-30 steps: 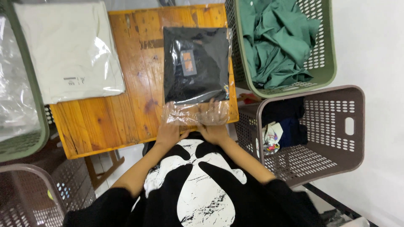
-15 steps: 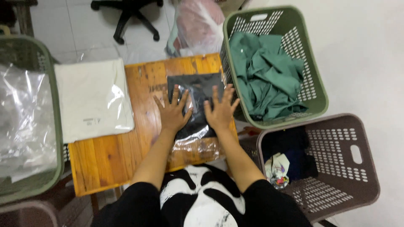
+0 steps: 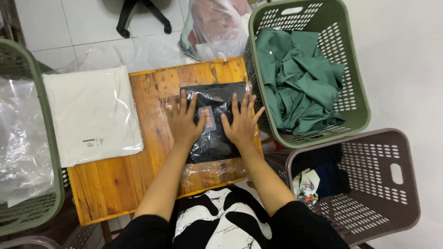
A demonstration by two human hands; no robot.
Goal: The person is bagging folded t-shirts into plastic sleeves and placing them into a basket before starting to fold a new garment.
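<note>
Left hand [image 3: 185,121]: flat and open, fingers spread, palm down on the left half of the folded black garment in a clear plastic bag [image 3: 213,121]. Not gripping, just pressing, looks like it's squeezing the air out so the pack lies flat.
Right hand [image 3: 241,122]: same deal, open and splayed on the right half, so the push is even on both sides.
Bagged garment: lies on the small wooden table [image 3: 115,184], toward its right edge, loose bag end trailing toward the person.
White pack: a folded white garment in clear plastic [image 3: 92,113] sits on the table's left side, hanging over the edge a bit, well apart from the hands.
Green basket [image 3: 355,92]: just right of the table, full of loose green cloth [image 3: 300,87], within easy reach.
Brown basket [image 3: 369,203]: nearer the person, dark clothes at the bottom.
Left side: another green basket [image 3: 41,203] holding clear plastic.
</note>
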